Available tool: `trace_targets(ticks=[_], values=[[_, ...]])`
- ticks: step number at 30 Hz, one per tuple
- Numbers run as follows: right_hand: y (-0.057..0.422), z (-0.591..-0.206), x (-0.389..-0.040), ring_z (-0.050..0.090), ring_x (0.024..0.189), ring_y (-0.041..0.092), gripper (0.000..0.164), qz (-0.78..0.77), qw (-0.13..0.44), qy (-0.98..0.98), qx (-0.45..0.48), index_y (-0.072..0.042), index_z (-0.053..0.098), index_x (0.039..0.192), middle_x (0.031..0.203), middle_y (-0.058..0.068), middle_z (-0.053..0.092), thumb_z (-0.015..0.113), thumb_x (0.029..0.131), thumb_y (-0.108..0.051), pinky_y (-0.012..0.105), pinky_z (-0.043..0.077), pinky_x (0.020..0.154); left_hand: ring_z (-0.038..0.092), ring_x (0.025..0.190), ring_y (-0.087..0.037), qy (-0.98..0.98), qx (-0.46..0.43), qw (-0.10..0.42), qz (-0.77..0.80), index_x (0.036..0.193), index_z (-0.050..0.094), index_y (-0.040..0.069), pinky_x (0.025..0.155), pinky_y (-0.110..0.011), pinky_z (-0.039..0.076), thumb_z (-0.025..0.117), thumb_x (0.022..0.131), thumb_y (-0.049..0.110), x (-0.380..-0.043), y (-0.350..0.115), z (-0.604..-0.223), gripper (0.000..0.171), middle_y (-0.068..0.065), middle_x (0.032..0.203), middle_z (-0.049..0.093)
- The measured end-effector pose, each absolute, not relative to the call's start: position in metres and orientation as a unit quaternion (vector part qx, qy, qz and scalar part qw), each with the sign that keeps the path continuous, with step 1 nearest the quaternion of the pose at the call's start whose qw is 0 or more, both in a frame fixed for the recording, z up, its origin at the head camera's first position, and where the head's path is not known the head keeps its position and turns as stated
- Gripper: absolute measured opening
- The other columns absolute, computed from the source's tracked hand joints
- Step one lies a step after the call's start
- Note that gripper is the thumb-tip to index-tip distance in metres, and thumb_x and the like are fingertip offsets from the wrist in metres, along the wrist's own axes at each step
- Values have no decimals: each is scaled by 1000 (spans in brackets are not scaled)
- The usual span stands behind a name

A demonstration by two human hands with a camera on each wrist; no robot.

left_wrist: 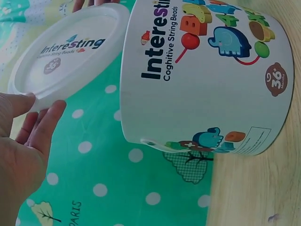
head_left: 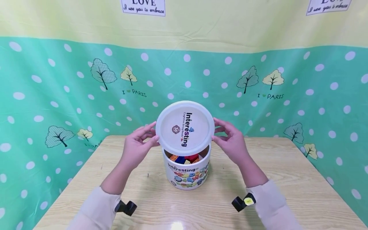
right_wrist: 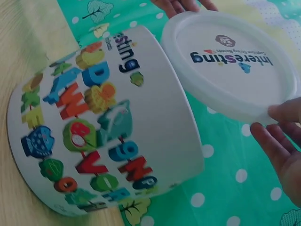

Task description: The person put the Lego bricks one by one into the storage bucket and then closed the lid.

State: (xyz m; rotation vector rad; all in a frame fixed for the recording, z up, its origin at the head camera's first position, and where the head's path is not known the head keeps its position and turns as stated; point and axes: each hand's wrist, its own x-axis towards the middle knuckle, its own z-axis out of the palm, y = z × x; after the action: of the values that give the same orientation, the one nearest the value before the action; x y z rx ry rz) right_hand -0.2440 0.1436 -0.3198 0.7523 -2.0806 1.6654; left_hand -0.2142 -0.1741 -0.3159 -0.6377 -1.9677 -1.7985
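Observation:
A round white lid [head_left: 172,111] with "Interesting" printed on it is tilted above the mouth of a white printed tub [head_left: 186,177]. My left hand [head_left: 139,145] pinches the lid's left rim between thumb and fingers. On the opposite rim, my right hand [head_left: 231,142] pinches it the same way. Below the lid's lower edge, colourful blocks [head_left: 192,158] in red, blue and orange show inside the tub; the lid hides the rest. The left wrist view shows the tub's side [left_wrist: 225,94] with an elephant picture, and the right wrist view shows printed letters on its wall [right_wrist: 155,117].
The tub stands upright on a light wooden table [head_left: 138,198]. Behind the table hangs a green and yellow curtain [head_left: 187,73] with white dots and tree prints. Both wrists wear small black devices [head_left: 126,207] over pale sleeves [head_left: 99,204].

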Motion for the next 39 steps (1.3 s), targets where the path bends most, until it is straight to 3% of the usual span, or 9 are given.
trace_targets(ticks=[4, 10, 15, 21, 25, 30, 39], values=[[149, -316, -245, 58, 110, 25, 75, 556, 145, -769, 279, -16, 48, 145, 135, 6, 52, 78, 79, 3, 30, 56, 84, 68, 93, -20, -704, -230, 164, -651, 136, 56, 2, 73, -42, 59, 67, 89, -3, -219, -176, -316, 49, -21, 108, 60], [156, -315, -248, 59, 111, 28, 91, 524, 95, -797, 287, -14, 38, 150, 145, 7, 43, 83, 73, 2, 29, 56, 84, 66, 97, -21, -706, -214, 103, -667, 139, 52, 1, 73, -44, 58, 67, 89, -3, -224, -178, -315, 53, -24, 117, 59], [159, -318, -252, 60, 110, 31, 89, 531, 70, -793, 290, -9, 39, 149, 147, 11, 40, 83, 73, 3, 29, 56, 84, 62, 106, -23, -708, -193, 60, -677, 140, 51, 1, 74, -46, 58, 70, 86, -5, -226, -179, -314, 57, -19, 133, 51], [161, -323, -253, 64, 107, 33, 79, 564, 33, -780, 270, -5, 44, 146, 153, 16, 30, 81, 76, 1, 30, 56, 83, 58, 117, -25, -740, -175, 42, -648, 139, 54, 6, 81, -42, 57, 78, 77, -4, -226, -181, -314, 67, -13, 137, 53], [162, -327, -254, 64, 107, 31, 75, 576, 6, -779, 249, -8, 48, 144, 144, 15, 39, 82, 77, -4, 31, 56, 82, 52, 125, -23, -765, -159, 24, -624, 142, 52, 12, 89, -34, 54, 84, 72, 1, -226, -182, -317, 78, -10, 137, 54], [165, -333, -257, 64, 109, 31, 70, 581, -29, -780, 228, -8, 50, 143, 135, 17, 52, 81, 80, -11, 33, 56, 85, 59, 115, -29, -767, -142, -20, -625, 147, 46, 15, 87, -35, 55, 85, 71, 2, -226, -180, -323, 86, -16, 135, 53], [168, -341, -265, 63, 111, 31, 66, 577, -65, -787, 208, -3, 53, 139, 126, 20, 61, 81, 81, -16, 34, 55, 87, 65, 105, -30, -784, -120, -41, -608, 146, 45, 6, 86, -36, 56, 87, 72, 7, -233, -181, -338, 85, -18, 128, 57]])
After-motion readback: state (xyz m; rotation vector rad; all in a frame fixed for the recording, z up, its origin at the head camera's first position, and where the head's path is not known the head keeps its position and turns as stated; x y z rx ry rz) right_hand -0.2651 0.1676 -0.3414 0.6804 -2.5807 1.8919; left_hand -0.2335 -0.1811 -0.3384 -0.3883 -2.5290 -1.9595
